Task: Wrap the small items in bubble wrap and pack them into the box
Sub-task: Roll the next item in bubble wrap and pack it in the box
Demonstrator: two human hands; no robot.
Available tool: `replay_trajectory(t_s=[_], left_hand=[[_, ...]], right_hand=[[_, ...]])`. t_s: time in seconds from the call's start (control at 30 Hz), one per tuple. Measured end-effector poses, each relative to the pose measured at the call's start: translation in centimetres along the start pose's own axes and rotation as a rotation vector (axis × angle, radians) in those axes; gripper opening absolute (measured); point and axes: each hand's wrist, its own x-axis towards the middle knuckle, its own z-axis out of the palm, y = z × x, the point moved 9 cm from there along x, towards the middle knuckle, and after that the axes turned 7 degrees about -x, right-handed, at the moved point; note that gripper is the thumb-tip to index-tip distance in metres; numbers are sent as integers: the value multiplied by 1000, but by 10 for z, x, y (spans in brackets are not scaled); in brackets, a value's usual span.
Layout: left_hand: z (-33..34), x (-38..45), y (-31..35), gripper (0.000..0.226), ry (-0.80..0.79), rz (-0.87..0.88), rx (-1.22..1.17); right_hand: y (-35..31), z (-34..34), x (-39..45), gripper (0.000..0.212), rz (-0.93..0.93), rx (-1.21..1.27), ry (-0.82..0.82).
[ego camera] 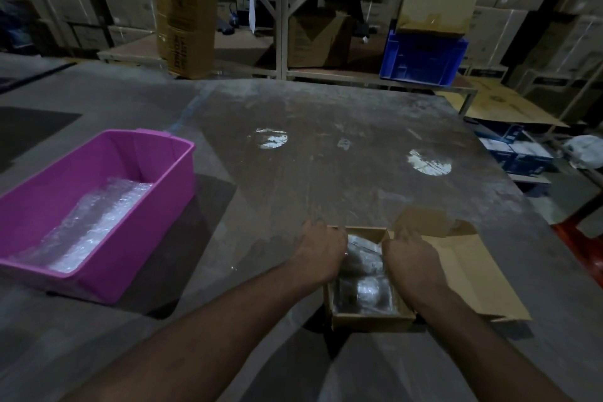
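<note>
Both hands, left and right, curl over the rims of a small cardboard box (crinkled bubble-wrapped bundles inside) on a scuffed grey bench; a pink plastic tub holds bubble wrap.

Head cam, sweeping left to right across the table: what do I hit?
Pink tub with bubble wrap inside → left hand → open cardboard box holding wrapped items → right hand → the box's open flap.
</note>
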Motion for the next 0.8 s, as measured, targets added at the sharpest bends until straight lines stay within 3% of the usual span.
replay_trajectory(t_s=[0.2,0.47,0.63,0.8], left_hand=[[4,3,-1,55,-27,-13,-5],[3,2,1,62,42,4,-8],[3,4,-2,49,48,-8,-99],[1,1,-2,56,70,15,-78]], right_hand=[[-5,0,4,22,7,42,-78],[-33,1,19,25,-150,72,-16],[-31,3,22,25,-148,87,-32],[-19,-5,21,29,-101,150,-7]])
